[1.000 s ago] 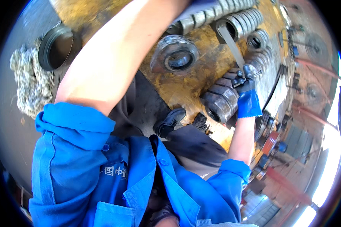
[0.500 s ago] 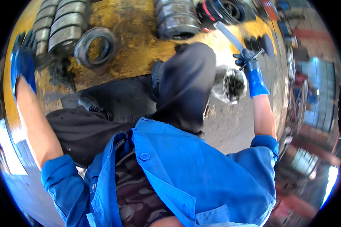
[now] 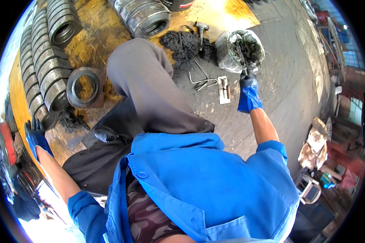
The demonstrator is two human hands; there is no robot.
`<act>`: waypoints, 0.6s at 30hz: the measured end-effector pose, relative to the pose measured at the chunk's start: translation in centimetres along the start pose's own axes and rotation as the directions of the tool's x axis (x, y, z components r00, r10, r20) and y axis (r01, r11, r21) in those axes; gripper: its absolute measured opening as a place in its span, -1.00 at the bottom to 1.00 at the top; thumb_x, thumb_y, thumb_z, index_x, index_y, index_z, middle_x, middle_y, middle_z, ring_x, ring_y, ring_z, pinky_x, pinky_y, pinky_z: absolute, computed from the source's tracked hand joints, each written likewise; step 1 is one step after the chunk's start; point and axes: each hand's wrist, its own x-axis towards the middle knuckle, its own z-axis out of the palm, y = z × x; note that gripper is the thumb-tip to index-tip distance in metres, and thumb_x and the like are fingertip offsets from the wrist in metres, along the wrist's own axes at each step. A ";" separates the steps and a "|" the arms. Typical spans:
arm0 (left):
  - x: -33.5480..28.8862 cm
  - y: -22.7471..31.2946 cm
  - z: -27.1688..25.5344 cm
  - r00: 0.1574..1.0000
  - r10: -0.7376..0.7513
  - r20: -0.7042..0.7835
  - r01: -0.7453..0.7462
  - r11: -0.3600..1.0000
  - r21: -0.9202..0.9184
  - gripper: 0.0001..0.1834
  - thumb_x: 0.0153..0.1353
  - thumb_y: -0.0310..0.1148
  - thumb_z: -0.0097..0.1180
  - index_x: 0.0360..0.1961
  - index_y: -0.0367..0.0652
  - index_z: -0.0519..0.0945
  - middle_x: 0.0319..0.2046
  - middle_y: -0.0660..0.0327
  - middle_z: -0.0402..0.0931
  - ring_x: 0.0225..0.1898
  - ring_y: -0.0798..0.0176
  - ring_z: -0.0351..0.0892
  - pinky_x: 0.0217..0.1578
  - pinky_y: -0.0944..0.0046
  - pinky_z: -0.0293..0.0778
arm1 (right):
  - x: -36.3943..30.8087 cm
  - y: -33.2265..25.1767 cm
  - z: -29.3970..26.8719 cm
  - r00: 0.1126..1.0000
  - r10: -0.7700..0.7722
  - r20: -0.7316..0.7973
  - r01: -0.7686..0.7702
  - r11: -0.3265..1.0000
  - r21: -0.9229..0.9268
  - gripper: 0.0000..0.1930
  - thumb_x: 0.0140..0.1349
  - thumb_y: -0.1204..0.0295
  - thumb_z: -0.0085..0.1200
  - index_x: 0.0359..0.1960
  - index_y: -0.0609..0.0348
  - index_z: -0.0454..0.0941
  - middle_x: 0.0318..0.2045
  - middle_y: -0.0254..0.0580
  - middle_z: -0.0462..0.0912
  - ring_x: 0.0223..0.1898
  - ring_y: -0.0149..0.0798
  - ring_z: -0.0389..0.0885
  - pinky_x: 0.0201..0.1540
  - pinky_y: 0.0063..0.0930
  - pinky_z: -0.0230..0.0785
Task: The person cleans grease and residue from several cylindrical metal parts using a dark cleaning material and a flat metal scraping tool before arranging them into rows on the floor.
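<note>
In my right hand (image 3: 248,87), gloved in blue, is a slim flat-bladed tool (image 3: 242,56). Its blade reaches into a bucket (image 3: 224,60) lined with clear plastic and filled with dark, stringy, greasy matter (image 3: 249,49). At the far left my gloved left hand (image 3: 35,133) has its fingers spread, beside the near end of a row of metal rings (image 3: 52,95); whether it touches them I cannot tell. A single thick ring (image 3: 71,88) stands near my foot, with a clump of dark matter (image 3: 73,121) close by.
A hammer (image 3: 201,29) lies by a dark fibrous heap (image 3: 178,45). Bent hex keys (image 3: 205,77) and a small trowel (image 3: 224,95) are on the floor near the bucket. More stacked rings (image 3: 138,18) lie ahead of my knee. A stained cloth (image 3: 314,141) is at right.
My right hand has lowered the flat-bladed tool into the bucket. My view has swung right, so the rings appear further left. My left hand remains spread at the far left.
</note>
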 end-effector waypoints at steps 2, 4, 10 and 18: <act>-0.8 0.0 0.2 0.999 0.025 -0.044 -0.023 0.999 0.039 -0.45 0.34 0.05 -0.13 0.25 0.03 0.28 0.29 0.01 0.27 0.30 0.00 0.25 0.18 0.04 0.23 | -0.5 -1.0 -1.1 0.979 0.070 0.194 -0.042 0.989 -0.142 -0.62 0.19 0.30 0.02 0.09 -0.15 0.47 -0.24 0.03 0.65 -0.20 0.14 0.62 -0.17 0.00 0.48; -1.0 0.1 0.4 0.999 0.030 -0.031 -0.029 0.999 0.044 -0.46 0.35 0.04 -0.15 0.25 0.03 0.28 0.29 0.02 0.27 0.30 -0.01 0.23 0.18 0.02 0.22 | -1.5 -0.7 -1.0 0.979 -0.001 0.206 0.023 0.994 -0.108 -0.62 0.17 0.33 0.02 0.06 -0.13 0.46 -0.26 0.04 0.65 -0.24 0.14 0.63 -0.22 0.01 0.47; -2.3 -0.4 2.8 0.999 -0.010 0.038 0.008 0.999 0.046 -0.44 0.37 0.03 -0.17 0.28 -0.01 0.25 0.29 0.03 0.27 0.32 -0.01 0.20 0.20 0.06 0.19 | -5.2 2.3 0.5 0.970 -0.044 0.240 0.043 0.999 0.009 -0.77 0.27 0.34 -0.11 -0.06 -0.04 0.48 -0.52 0.00 0.60 -0.41 0.08 0.62 -0.43 -0.06 0.37; -1.9 0.0 2.1 0.998 0.056 0.036 -0.055 0.998 -0.035 -0.49 0.40 -0.06 -0.18 0.26 -0.07 0.28 0.26 0.00 0.30 0.25 -0.04 0.31 0.21 0.00 0.24 | -6.2 2.0 -3.1 0.921 -0.300 0.248 0.340 0.930 -0.137 -0.76 0.31 0.38 -0.15 -0.12 0.04 0.57 -0.42 0.04 0.63 -0.42 0.05 0.62 -0.43 -0.05 0.39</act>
